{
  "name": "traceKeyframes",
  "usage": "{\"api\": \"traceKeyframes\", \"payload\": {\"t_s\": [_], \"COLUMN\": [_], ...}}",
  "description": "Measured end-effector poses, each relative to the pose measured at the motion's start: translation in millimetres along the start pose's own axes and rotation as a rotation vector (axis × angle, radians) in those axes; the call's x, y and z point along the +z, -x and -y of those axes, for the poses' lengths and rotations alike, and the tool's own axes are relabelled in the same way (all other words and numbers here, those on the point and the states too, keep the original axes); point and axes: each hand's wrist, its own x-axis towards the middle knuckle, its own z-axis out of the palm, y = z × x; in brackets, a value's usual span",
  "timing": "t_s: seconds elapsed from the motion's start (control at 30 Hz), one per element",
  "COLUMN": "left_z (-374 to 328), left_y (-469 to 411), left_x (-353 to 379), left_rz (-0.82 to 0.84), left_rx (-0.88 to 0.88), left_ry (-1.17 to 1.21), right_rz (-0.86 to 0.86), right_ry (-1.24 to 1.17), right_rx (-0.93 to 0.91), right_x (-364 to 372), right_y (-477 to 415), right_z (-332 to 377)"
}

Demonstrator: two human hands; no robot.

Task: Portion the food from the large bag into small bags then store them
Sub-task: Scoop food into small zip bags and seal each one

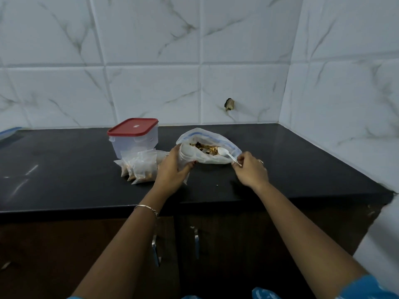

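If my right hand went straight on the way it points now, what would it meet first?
Probably the near rim of the large clear zip bag, since the right hand pinching the white plastic spoon points up-left at its open mouth; depth is hard to judge.

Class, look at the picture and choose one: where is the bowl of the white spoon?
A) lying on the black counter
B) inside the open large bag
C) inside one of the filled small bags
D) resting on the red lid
B: the right hand pinches the handle of the spoon, whose bowl sits over the food inside the open large bag.
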Motion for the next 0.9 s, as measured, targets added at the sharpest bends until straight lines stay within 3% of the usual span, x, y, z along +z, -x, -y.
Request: {"api": "traceKeyframes", "payload": {"t_s": [0.2, 0.37, 0.5, 0.6, 0.73, 0.9], "left_z": [14, 16, 17, 15, 19, 18], "left_y": [-18, -37, -53, -58, -53, -45], "left_x": [11, 15, 19, 24, 26, 20], "left_rz": [0.031, 0.037, 0.060, 0.155, 0.354, 0.392], "left_rx": [-0.063, -0.118, -0.059, 0.002, 0.017, 0.068], "left_ry": [0.049, 0.166, 0.087, 0.089, 0.090, 0.039], "right_rz": [-0.082, -0.121, -0.049, 0.023, -0.043, -0.073], "right_ry": [0.164, 0.013, 0.028, 0.118, 0.063, 0.115], "right_rx": [-0.070, -0.084, -0.127, -0.145, -0.195, -0.339], "right_x": [5, 8, 8, 13, 10, -8], "right_y": [-14, -25, -30, -32, -33, -47], "right_z": [-1, -13, -14, -12, -11, 8]}}
